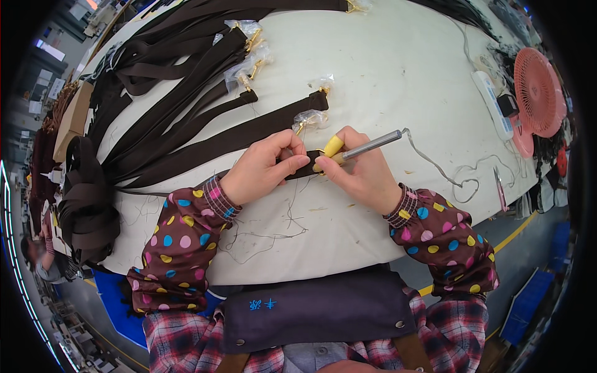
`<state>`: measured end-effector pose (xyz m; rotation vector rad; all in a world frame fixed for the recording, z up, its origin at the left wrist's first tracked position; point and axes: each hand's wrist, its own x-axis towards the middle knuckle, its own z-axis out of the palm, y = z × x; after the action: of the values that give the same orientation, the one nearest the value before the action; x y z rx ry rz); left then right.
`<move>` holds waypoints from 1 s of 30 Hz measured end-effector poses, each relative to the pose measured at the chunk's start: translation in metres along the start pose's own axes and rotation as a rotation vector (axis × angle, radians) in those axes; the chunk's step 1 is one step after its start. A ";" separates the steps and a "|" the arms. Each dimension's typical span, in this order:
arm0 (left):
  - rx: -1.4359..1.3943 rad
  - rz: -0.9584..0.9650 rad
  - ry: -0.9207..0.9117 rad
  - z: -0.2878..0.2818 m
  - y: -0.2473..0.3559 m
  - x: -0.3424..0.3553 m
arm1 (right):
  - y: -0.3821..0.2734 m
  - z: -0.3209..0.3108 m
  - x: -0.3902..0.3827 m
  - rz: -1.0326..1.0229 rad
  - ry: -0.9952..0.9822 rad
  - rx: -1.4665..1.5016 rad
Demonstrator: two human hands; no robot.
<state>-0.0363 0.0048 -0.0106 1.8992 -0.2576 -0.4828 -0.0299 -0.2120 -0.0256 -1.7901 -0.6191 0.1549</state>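
A dark brown strap [303, 172] with gold-coloured metal at its end lies between my hands, just above the table. My left hand [264, 165] is closed at the strap, thumb and forefinger pinched together, with a fine thread near the fingertips. My right hand [367, 177] grips a silver pen-shaped tool [373, 144] tilted up to the right; its thumb is against the strap's end. A yellow finger cover [334, 146] sits on a finger of that hand. From the tool's upper end runs a thin grey cord [435, 165]. The tool's tip is hard to make out.
More dark straps [180, 93] fan across the white table [373, 230], their gold hardware in clear plastic [245, 78]. A coiled strap bundle [90, 205] lies at left. Loose threads [267, 236] lie near me. A power strip [492, 104], pink fan [538, 93] and scissors [500, 186] are at right.
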 end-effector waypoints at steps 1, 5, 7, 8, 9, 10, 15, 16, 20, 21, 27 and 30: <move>0.000 -0.002 -0.002 0.000 0.000 0.000 | 0.000 0.000 0.000 -0.002 -0.002 0.002; -0.002 -0.006 -0.007 0.000 0.000 0.000 | 0.003 0.001 0.000 -0.018 -0.001 -0.056; -0.006 -0.004 -0.008 0.000 0.000 0.000 | 0.003 0.000 0.000 -0.023 -0.007 -0.065; -0.009 -0.003 -0.009 0.000 0.000 0.000 | 0.003 0.000 0.000 -0.025 -0.007 -0.064; -0.012 -0.001 -0.010 0.000 0.000 0.000 | 0.003 0.000 0.000 -0.027 -0.007 -0.064; -0.024 -0.009 -0.003 0.000 0.000 0.001 | 0.003 0.000 0.000 -0.030 -0.007 -0.064; 0.004 -0.097 0.028 -0.003 0.018 0.000 | -0.006 -0.001 -0.001 -0.008 0.053 0.043; 0.142 -0.010 0.010 -0.005 0.018 0.000 | -0.009 -0.002 -0.001 -0.004 0.071 0.093; 0.478 0.214 -0.120 -0.012 0.020 0.005 | -0.006 -0.004 -0.001 0.032 0.086 0.113; 0.509 0.238 -0.166 -0.012 0.021 0.008 | -0.006 -0.005 -0.001 0.015 0.082 0.091; 0.531 0.216 -0.296 -0.020 0.021 0.020 | -0.003 -0.004 0.001 -0.020 0.063 0.067; 0.450 0.299 -0.201 -0.019 0.011 0.017 | -0.004 -0.003 0.001 -0.023 0.051 0.088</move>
<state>-0.0118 0.0093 0.0021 2.1952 -0.8270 -0.4358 -0.0288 -0.2129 -0.0209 -1.6965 -0.5879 0.1190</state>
